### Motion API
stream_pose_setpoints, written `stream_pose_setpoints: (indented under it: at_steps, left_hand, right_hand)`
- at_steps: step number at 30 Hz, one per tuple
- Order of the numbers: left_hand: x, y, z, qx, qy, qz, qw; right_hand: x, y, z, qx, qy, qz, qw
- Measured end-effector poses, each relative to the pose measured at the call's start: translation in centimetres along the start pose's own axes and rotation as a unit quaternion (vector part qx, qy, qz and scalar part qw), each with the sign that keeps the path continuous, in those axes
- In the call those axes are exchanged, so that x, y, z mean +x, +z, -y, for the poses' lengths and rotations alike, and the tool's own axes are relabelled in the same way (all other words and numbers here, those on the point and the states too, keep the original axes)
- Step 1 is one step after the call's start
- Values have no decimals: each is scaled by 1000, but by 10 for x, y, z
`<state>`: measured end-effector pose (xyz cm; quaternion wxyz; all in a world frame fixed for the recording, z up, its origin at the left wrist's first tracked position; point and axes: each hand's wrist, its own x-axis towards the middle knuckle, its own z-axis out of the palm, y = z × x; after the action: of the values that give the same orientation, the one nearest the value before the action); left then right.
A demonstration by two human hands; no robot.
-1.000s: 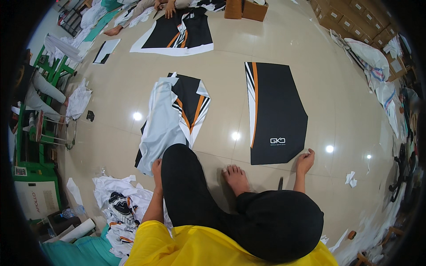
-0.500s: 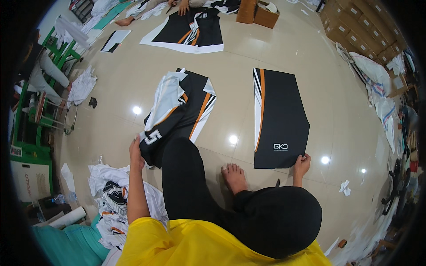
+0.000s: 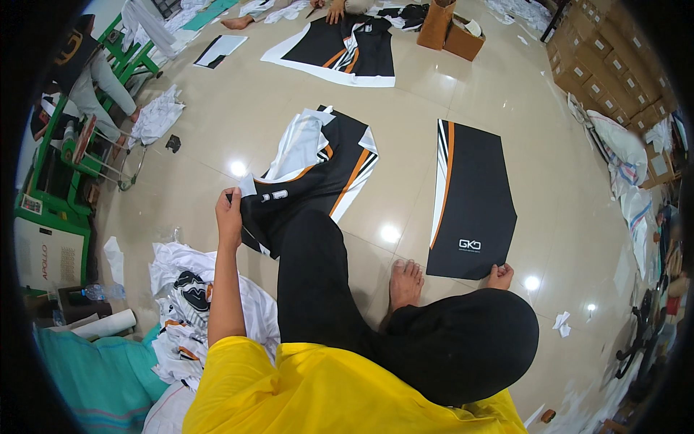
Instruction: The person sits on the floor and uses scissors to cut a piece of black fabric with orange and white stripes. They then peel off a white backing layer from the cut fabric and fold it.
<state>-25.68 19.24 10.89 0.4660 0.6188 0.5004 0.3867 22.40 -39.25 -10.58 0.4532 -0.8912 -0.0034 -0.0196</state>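
Note:
My left hand (image 3: 229, 215) is closed on the near left edge of a crumpled black fabric piece (image 3: 296, 189). That piece has orange and white stripes and a white figure; its pale underside is folded over at the upper left. Part of it goes out of sight behind my bent leg. Off to the right, a black cut fabric panel (image 3: 477, 195) lies flat on the floor, with an orange and white striped left edge and a white print low down. My right hand (image 3: 500, 276) pinches the panel's near right corner, its fingers closed.
My bare foot (image 3: 406, 285) rests between the two pieces. White fabric scraps (image 3: 238, 307) are heaped at my left. Farther off, a co-worker's hand (image 3: 335, 10) is at another striped panel (image 3: 318, 52). Open cartons (image 3: 463, 37), stacked boxes (image 3: 614, 69) and a green machine (image 3: 54, 213) stand around.
My left hand has lifted the black piece's near edge and folded it over, partly hiding the white figure. My right hand stays at the panel's corner. The view has shifted slightly left.

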Motion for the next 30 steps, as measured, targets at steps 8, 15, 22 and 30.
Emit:
stream_pose_setpoints:
  at_steps: [8, 15, 22, 30]
  left_hand:
    - [4, 5, -18, -51, 11, -66, 996]
    - [-22, 128, -140, -50, 157, 79, 983]
    - [-110, 207, -102, -96, 46, 294, 950]
    - [-139, 221, -88, -206, -79, 257, 941]
  right_hand:
    - [-30, 25, 101, -1, -91, -59, 994]
    - [-72, 46, 377, 168, -239, 374, 880]
    - [-124, 143, 425, 196, -224, 515, 804]
    - [-146, 149, 400, 239, -80, 597, 761]
